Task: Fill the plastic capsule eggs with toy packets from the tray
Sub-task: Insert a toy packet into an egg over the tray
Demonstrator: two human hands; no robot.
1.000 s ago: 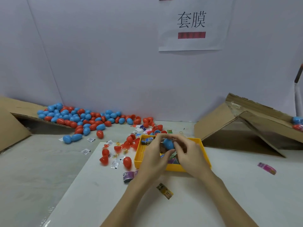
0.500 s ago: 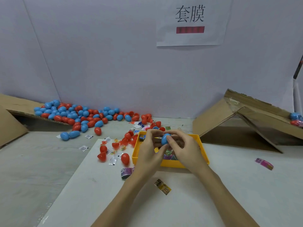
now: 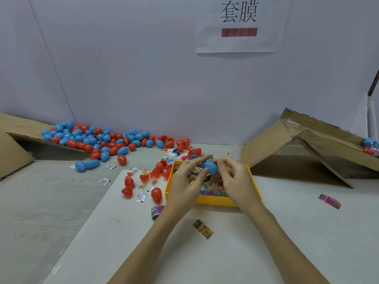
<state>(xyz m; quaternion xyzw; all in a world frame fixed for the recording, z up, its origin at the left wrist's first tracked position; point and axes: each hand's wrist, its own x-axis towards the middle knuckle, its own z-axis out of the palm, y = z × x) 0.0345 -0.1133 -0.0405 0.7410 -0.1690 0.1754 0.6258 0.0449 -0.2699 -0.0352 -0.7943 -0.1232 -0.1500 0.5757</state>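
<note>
A blue capsule egg half [image 3: 210, 167] is held above the yellow tray [image 3: 215, 201] between both hands. My left hand [image 3: 184, 182] pinches it from the left with thumb and forefinger. My right hand [image 3: 235, 179] pinches it from the right with its fingertips. Colourful toy packets [image 3: 211, 191] lie inside the tray, partly hidden by my hands. What is inside the egg half cannot be seen.
A heap of blue and red eggs [image 3: 98, 140] lies at the back left beside a cardboard box [image 3: 12, 140]. Red egg halves [image 3: 141, 185] and small sachets sit left of the tray. Loose packets [image 3: 203, 230] [image 3: 329, 201] lie on the white board. A cardboard box [image 3: 307, 148] stands right.
Both hands have lifted the blue egg half slightly above the tray and my left forefinger has straightened over it. The camera view has tilted up a little.
</note>
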